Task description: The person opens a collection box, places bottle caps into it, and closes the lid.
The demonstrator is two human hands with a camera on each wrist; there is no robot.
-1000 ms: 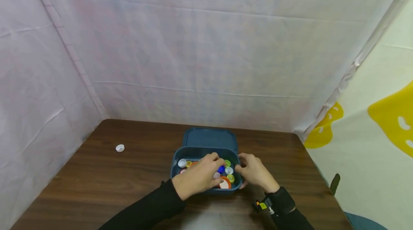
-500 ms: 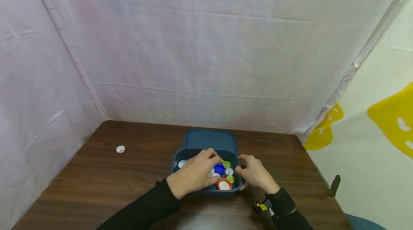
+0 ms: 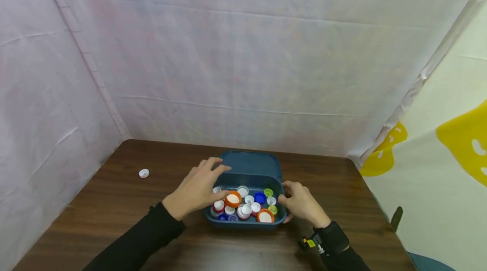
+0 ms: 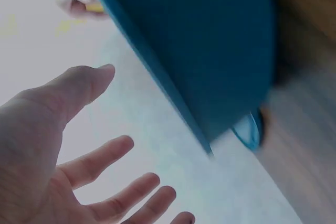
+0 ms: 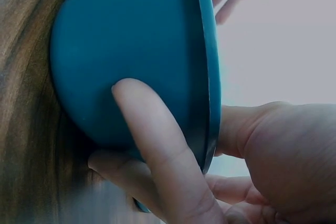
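Note:
A dark blue plastic box point(image 3: 247, 225) holds several bottle caps, among them an orange-rimmed cap point(image 3: 265, 216), a blue cap point(image 3: 260, 197) and a green cap point(image 3: 268, 192). My left hand point(image 3: 192, 190) hovers over the box's left end, fingers spread and nothing in them; in the left wrist view its thumb point(image 4: 86, 85) stands apart from the box wall point(image 4: 194, 45). My right hand point(image 3: 304, 205) grips the box's right end. Its fingers press the outer wall point(image 5: 126, 35) in the right wrist view, while the thumb goes over the rim.
Behind the box lies its lid point(image 3: 249, 163), folded back flat. A lone white cap point(image 3: 143, 173) sits on the brown table point(image 3: 171, 241) at the far left. White cloth point(image 3: 243, 59) hangs behind the table's back edge.
My left hand has drawn back leftward and up from among the caps, fingers opening out, so more caps show. My right hand keeps its grip on the box.

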